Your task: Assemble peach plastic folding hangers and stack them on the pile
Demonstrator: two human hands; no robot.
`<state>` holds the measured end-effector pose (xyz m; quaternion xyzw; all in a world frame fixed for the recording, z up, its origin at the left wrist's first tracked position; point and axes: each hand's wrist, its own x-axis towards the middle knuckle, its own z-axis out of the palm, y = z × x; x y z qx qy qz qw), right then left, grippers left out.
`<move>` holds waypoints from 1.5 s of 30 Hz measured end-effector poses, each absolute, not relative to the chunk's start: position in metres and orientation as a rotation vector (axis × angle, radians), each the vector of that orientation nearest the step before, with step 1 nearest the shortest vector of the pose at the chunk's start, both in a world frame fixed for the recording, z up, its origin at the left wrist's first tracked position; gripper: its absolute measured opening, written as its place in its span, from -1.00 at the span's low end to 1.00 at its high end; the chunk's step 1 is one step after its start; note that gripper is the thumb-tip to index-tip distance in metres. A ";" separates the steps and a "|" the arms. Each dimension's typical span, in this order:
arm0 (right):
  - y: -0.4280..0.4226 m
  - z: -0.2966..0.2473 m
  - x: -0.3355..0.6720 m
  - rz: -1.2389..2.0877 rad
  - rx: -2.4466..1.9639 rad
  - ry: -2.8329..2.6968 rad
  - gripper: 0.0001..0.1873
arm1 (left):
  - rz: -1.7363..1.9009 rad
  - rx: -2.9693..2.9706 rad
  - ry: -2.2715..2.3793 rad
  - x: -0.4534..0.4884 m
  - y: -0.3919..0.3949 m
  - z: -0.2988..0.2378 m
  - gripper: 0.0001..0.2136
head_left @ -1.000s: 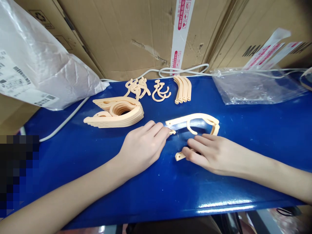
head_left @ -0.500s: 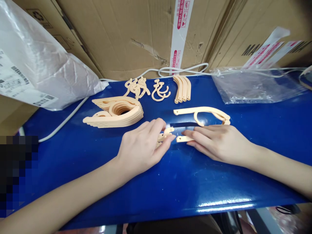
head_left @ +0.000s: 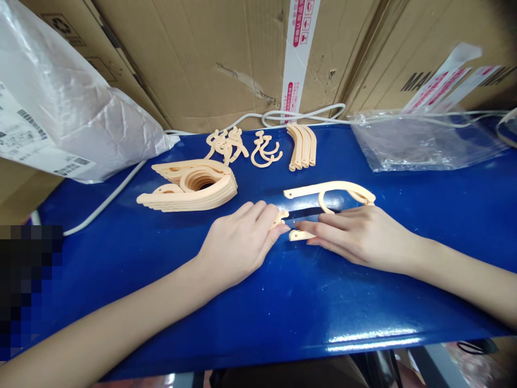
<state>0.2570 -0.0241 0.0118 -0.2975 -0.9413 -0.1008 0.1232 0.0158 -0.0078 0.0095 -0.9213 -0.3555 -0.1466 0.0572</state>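
Cream plastic pieces of folding clothes hangers lie on the blue table. My right hand (head_left: 355,231) grips a folding hanger (head_left: 331,187) whose two arms point left, one above the fingers and one below them; a curved hook part shows between the arms. Close by, my left hand (head_left: 242,237) pinches a small cream hanger piece (head_left: 279,217) between thumb and fingers. Most of that piece is hidden by the hand. A narrow gap separates it from the hanger's lower arm.
Behind my left hand lies a stack of nested hangers (head_left: 189,202). Farther back are loose hooks (head_left: 228,145), more hooks (head_left: 266,156) and a row of curved arms (head_left: 302,145). A clear plastic bag (head_left: 404,145), white cable (head_left: 246,117), silver parcel (head_left: 89,108) and cardboard boxes (head_left: 226,54) border the table (head_left: 258,323).
The hanger in my right hand has shifted slightly left, its upper arm a little lower. My left hand has turned slightly, and less of its small piece shows.
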 end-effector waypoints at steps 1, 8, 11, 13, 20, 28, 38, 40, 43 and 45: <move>-0.024 0.012 0.257 -0.282 -0.867 -2.746 -0.67 | -0.448 -2.820 -1.090 0.016 -0.008 0.010 -0.67; -0.023 0.012 0.256 -0.223 -0.931 -2.692 -0.65 | -0.485 -2.917 -1.125 0.015 -0.011 0.012 -0.68; -0.023 0.012 0.256 -0.233 -0.948 -2.683 -0.65 | -0.478 -2.942 -1.094 0.015 -0.010 0.012 -0.68; -0.023 0.012 0.256 -0.240 -0.951 -2.680 -0.66 | -0.451 -2.967 -1.057 0.015 -0.010 0.013 -0.66; -0.024 0.012 0.254 -0.346 -0.936 -2.642 -0.67 | -0.406 -3.001 -1.023 0.013 -0.008 0.014 -0.66; -0.025 0.012 0.252 -0.414 -0.950 -2.611 -0.68 | -0.388 -3.029 -1.066 0.014 -0.008 0.015 -0.64; -0.026 0.010 0.251 -0.278 -0.956 -2.599 -0.65 | -0.360 -3.025 -1.029 0.015 -0.009 0.015 -0.67; -0.026 0.011 0.250 -0.272 -0.956 -2.601 -0.66 | -0.362 -3.014 -1.017 0.015 -0.009 0.015 -0.68; -0.026 0.012 0.249 -0.269 -0.955 -2.609 -0.65 | -0.372 -2.978 -0.993 0.015 -0.009 0.013 -0.68; -0.026 0.012 0.249 -0.283 -0.955 -2.604 -0.65 | -0.376 -2.949 -0.982 0.015 -0.009 0.012 -0.67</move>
